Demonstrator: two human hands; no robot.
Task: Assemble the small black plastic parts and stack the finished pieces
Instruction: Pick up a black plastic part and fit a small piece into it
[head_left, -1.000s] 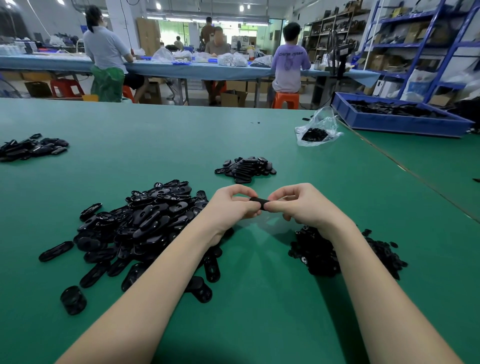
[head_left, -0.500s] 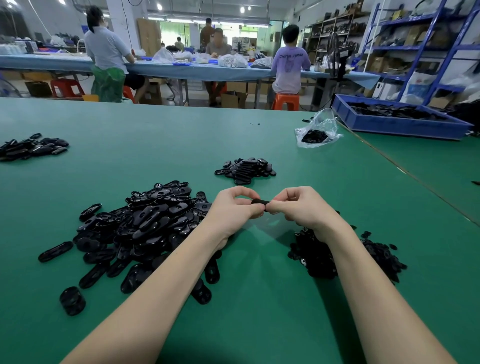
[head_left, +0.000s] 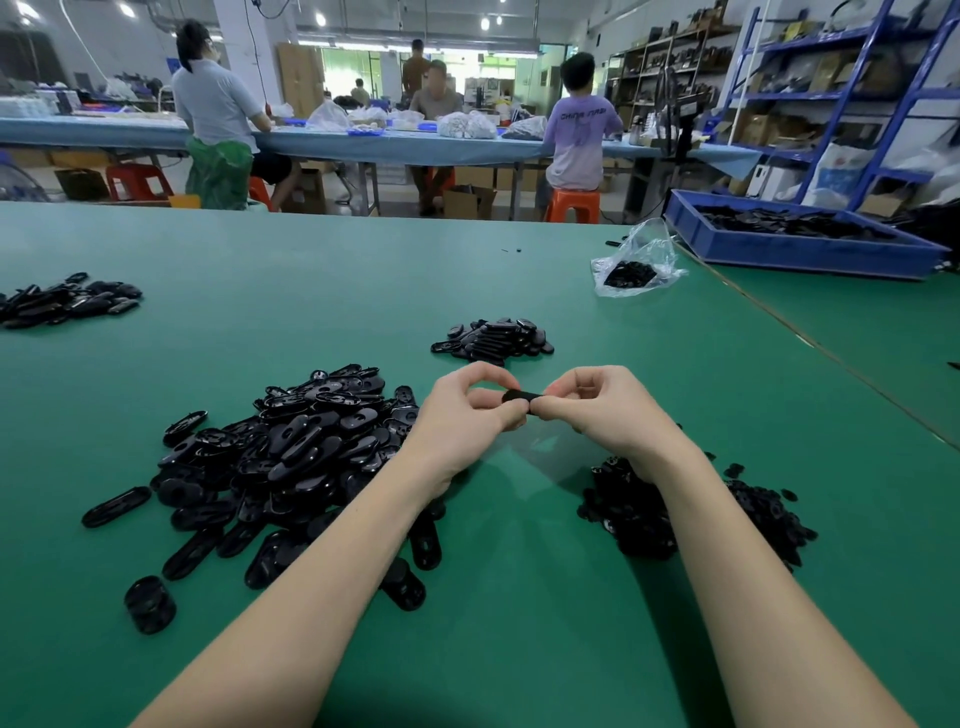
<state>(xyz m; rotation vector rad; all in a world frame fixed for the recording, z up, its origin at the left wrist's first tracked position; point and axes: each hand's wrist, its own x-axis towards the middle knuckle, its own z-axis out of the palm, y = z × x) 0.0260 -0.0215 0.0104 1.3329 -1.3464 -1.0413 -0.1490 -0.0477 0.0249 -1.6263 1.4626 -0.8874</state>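
- At a green tabletop (head_left: 519, 597) on a factory floor, I hold one small black plastic part (head_left: 519, 397) just above the surface, pinched between both hands.
- My left hand (head_left: 467, 415) has thumb and fingers curled round the part's left end; my right hand (head_left: 602, 410) pinches the right end the same way, fingers bent inward. Most of the part is hidden by my fingertips, so I cannot tell whether its pieces have fully joined.
- Gripping both ends looks like the way to press two halves together squarely, and I judge this to be the joining step.
- A large heap of loose oval shells (head_left: 291, 457) lies just beside my left forearm, near enough to pick from; a pile of smaller black pieces (head_left: 769, 514) sits under and beside my right forearm, probably the mating component.
- Straight ahead, a little beyond my hands, lies a small cluster of overlapping ovals (head_left: 493, 339), likely the finished pieces, placed where a completed part can go with a short forward reach.
- Farther off sit another dark pile (head_left: 62, 301) at far left, a clear plastic bag of parts (head_left: 636, 265), and a blue bin (head_left: 810, 249) at right.
- Other workers sit at a long table behind.
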